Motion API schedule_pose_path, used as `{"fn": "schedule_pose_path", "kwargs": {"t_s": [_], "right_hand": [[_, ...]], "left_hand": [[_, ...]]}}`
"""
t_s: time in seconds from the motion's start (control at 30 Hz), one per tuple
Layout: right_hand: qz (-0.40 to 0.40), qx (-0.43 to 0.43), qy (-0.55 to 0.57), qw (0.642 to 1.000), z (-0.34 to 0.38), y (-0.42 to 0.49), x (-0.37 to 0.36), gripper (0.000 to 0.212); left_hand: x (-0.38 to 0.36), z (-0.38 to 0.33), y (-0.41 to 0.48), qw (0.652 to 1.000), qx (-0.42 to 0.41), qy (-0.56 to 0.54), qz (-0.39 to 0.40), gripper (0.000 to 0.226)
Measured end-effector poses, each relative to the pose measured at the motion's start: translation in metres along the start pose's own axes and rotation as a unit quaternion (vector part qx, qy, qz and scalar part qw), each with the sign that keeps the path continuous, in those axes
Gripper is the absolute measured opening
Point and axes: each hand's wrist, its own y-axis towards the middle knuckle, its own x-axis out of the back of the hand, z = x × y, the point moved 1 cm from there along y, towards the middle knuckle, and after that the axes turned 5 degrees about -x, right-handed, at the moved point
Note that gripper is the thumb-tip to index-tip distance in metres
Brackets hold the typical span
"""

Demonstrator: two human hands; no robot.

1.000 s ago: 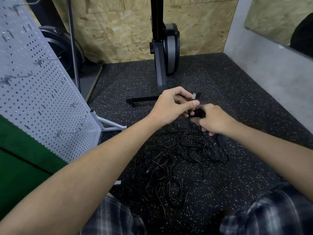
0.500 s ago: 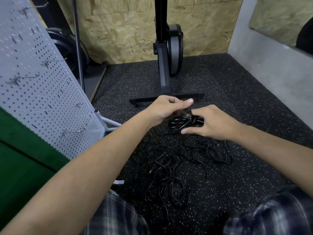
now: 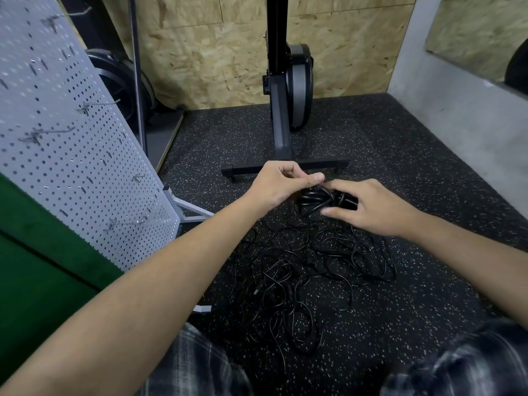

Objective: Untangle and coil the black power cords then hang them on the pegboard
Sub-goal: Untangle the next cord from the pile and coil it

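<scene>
A small coiled bundle of black cord (image 3: 317, 198) sits between my hands, above the floor. My right hand (image 3: 368, 207) holds it, thumb under and fingers over the bundle. My left hand (image 3: 281, 184) has its fingers curled and pinches at the top of the bundle with thumb and forefinger; what it pinches is too small to tell. A loose tangle of thin black power cords (image 3: 311, 270) lies spread on the speckled rubber floor below. The grey pegboard (image 3: 65, 144) with metal hooks (image 3: 125, 224) stands tilted at the left.
A black exercise machine's upright and foot bar (image 3: 281, 138) stand just beyond my hands. A green panel (image 3: 43, 267) is at the lower left, a grey concrete wall (image 3: 457, 121) at the right, and OSB board behind. My plaid-clad knees fill the bottom edge.
The coiled bundle came into view between my hands as they moved slightly apart. My right hand opened over it and my left hand moved to its top.
</scene>
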Motion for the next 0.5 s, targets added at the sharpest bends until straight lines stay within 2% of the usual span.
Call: {"fn": "schedule_pose_path", "kwargs": {"t_s": [0.07,0.13,0.27,0.5], "right_hand": [[0.010,0.004,0.013,1.000,-0.004,0.000,0.001,0.030],[0.006,0.002,0.023,1.000,-0.009,0.000,0.004,0.033],[0.021,-0.001,0.037,0.999,-0.013,-0.001,0.005,0.035],[0.022,-0.010,0.059,0.998,-0.007,-0.001,0.003,0.014]], "left_hand": [[0.001,-0.001,-0.001,1.000,-0.014,0.020,0.018,0.030],[0.005,-0.002,0.001,0.998,-0.015,0.020,0.054,0.019],[0.016,-0.005,0.004,0.990,-0.037,0.078,0.115,0.020],[0.011,-0.007,0.004,0.982,-0.062,0.129,0.124,0.014]]}}
